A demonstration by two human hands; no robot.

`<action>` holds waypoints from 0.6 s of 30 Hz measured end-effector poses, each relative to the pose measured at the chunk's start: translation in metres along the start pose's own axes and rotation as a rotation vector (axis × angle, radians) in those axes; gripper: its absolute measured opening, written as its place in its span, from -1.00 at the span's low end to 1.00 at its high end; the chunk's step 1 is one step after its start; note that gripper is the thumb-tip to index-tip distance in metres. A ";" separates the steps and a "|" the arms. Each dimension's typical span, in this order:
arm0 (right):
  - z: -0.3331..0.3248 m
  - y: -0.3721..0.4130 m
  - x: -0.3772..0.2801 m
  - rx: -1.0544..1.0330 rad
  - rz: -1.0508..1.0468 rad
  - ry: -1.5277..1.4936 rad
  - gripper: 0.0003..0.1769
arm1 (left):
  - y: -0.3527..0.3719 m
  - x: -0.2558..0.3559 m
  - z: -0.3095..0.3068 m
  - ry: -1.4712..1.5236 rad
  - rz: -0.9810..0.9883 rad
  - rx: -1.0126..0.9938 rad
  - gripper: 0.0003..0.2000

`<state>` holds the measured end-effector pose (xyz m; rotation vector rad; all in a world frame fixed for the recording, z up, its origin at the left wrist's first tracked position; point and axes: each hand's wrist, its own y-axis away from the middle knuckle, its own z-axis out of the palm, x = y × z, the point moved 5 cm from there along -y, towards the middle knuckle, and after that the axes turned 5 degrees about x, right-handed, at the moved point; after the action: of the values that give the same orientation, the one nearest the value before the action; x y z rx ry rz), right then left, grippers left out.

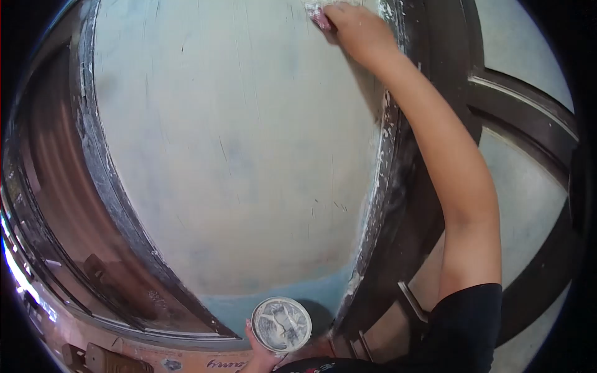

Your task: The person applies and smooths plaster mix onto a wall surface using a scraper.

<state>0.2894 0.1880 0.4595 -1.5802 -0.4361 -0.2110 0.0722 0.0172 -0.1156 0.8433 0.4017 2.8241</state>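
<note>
At the top of the view, my right hand (pixel 362 32) is closed on a small reddish scraper (pixel 318 16) smeared with white paste. The scraper is against the upper right part of a pale wall panel (pixel 236 149), near its dark frame. Low in the middle, my left hand (pixel 261 353) holds a round tub (pixel 282 324) from its left side and below. Whitish-grey paste coats the inside of the tub. The panel is off-white with thin scratches, and a light blue strip (pixel 242 306) shows along its bottom.
A dark door (pixel 435 37) with pale panels is at the right. On the left stands a dark-framed window (pixel 62 161) with brown curtain folds behind it. Brown wooden furniture (pixel 115 359) is at the bottom left, near an orange surface with lettering (pixel 227 363).
</note>
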 end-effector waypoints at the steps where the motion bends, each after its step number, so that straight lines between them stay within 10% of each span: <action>1: 0.011 0.017 0.003 0.043 -0.027 -0.014 -0.73 | 0.002 -0.001 -0.004 0.013 -0.003 -0.005 -0.17; 18: 0.012 0.285 -0.119 -0.146 0.160 -0.227 -0.57 | 0.051 -0.019 -0.030 0.101 -0.101 -0.033 -0.17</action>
<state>0.2938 0.1805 0.1506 -1.7818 -0.4761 0.0618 0.0674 -0.0416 -0.1343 0.6563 0.3987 2.7791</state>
